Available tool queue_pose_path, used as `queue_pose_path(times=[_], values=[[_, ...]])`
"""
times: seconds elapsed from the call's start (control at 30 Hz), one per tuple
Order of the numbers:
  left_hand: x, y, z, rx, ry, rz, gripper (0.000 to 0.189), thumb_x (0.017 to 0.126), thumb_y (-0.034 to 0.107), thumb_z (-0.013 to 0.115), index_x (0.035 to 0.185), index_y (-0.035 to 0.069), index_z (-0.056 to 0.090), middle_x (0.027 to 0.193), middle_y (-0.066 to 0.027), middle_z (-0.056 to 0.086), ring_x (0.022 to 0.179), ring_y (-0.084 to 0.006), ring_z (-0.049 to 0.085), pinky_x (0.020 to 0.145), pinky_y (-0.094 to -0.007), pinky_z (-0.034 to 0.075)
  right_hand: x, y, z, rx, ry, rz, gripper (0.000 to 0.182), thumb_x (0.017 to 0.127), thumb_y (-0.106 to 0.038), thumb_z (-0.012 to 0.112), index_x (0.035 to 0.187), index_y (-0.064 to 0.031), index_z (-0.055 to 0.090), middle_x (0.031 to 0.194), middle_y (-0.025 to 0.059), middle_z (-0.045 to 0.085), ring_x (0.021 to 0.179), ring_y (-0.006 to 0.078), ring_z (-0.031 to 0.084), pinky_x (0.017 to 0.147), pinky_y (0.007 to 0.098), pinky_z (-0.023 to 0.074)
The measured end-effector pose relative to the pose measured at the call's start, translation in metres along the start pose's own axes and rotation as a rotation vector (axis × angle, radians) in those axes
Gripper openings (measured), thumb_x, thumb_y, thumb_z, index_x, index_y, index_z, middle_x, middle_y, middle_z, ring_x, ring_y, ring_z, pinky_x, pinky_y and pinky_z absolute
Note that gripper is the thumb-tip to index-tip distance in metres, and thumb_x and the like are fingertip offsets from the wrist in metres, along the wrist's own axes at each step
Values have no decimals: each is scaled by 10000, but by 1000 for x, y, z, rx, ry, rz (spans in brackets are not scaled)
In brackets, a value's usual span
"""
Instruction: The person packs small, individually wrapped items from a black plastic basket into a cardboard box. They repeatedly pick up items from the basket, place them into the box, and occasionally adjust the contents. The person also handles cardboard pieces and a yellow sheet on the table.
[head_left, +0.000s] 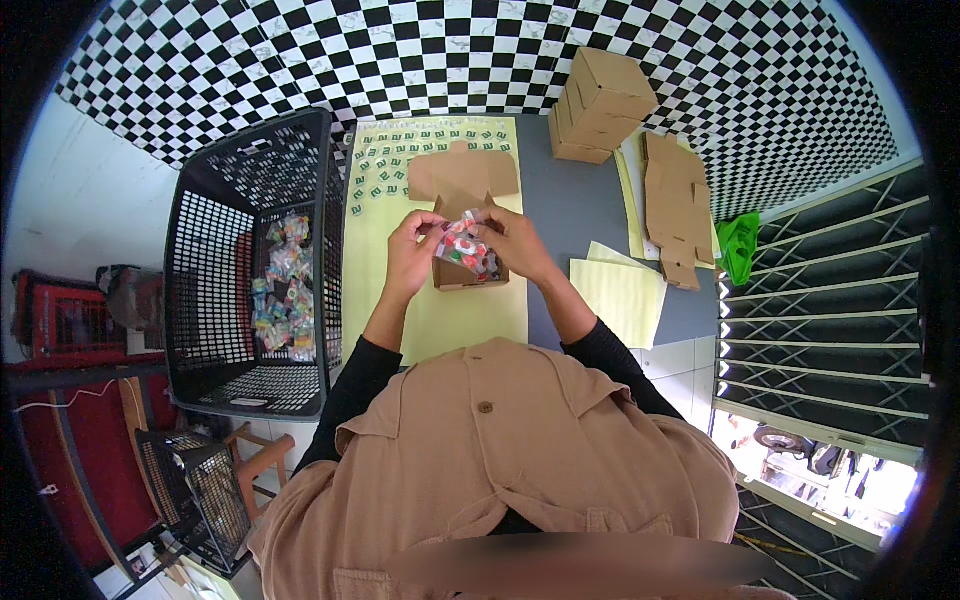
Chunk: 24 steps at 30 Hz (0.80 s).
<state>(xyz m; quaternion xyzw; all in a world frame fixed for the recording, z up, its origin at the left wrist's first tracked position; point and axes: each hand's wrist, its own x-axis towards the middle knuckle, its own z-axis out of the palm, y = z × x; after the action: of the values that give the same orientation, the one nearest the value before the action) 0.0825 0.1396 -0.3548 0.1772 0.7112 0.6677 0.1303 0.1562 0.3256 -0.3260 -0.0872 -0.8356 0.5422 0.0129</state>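
Note:
Between my hands is a clear plastic bag (466, 251) of small red, white and green pieces, perhaps wrapped sweets. My left hand (412, 251) pinches the bag's upper left edge between thumb and fingers. At its upper right, my right hand (516, 244) grips the same bag. Directly beneath it stands an open cardboard box (463, 285), its lid (463, 174) folded back away from me. Part of the box's inside is hidden by the bag and my hands. The box rests on a pale yellow sheet (375, 285) that covers part of the grey table.
Round stickers (382, 161) lie on the sheet's far part. Left stands a black plastic crate (251, 397) holding several filled bags (289, 300). Stacked boxes (607, 97), flattened cardboard (675, 202), yellow papers (619, 292) and a green plastic bag (739, 247) are to the right.

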Motion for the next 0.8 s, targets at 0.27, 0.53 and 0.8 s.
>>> queue_pose_path(times=[0.27,0.53,0.8], values=[[3,6,10,85,-92,-71,159,868,3,654,1020,-29,623,923,-93,687,829,-140,660,746,-274,526,9,17,-11,6,241,-108,181,911,-119,640,1053,-8,661,889,159,704,814,248,694,711,341,523],[22,23,8,437,-385,84,236,795,6,695,1013,-45,620,924,-170,684,832,-256,690,756,-337,538,-1,8,-37,-135,196,-168,188,912,-144,616,1048,-26,667,962,183,690,869,359,664,755,387,522],[23,9,15,717,-376,318,242,794,-11,591,1033,-11,630,1013,-171,646,920,-368,627,791,-414,506,-5,11,-8,-516,9,-230,192,879,-154,638,1061,-92,631,908,119,668,925,309,642,963,475,401]])
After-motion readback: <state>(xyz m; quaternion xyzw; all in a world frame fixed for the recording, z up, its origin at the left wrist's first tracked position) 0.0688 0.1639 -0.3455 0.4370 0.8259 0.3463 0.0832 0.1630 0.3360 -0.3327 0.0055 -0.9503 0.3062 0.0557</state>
